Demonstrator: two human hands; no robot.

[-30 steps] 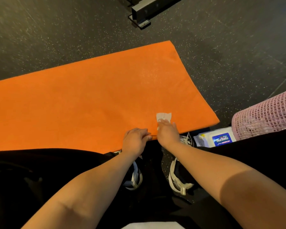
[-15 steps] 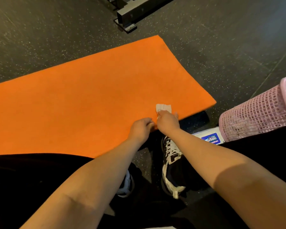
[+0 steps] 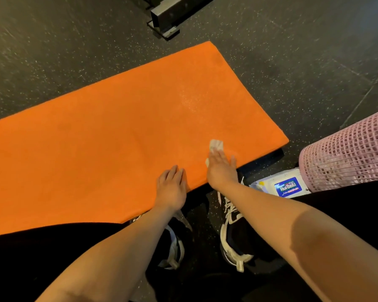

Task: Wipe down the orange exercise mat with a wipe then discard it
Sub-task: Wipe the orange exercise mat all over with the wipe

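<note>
on the dark speckled floor [image 3: 292,51] lies the orange exercise mat [image 3: 96,153], spread flat, its right end near the person's feet. the wipe [image 3: 216,145], a small white crumpled piece, sits on the mat close to the near right corner. the right hand [image 3: 222,168] lies over it with fingers straight and flat, palm down, pressing the wipe against the mat; only the far end of the wipe and a small bit at the thumb side show from under the fingers. the left hand [image 3: 172,186] rests just beside it to the left, palm down on the mat at its near edge, fingers relaxed and loosely together, holding nothing. the two hands are close but apart.

below the mat's edge two black and white shoes [image 3: 231,232] stand on the floor. to the right of the mat's corner a pack of wet wipes [image 3: 287,186] with a blue label lies on the floor, touching or just beside a pink mesh basket [image 3: 347,158]. beyond the mat's far end sits a black metal base [image 3: 168,16].
</note>
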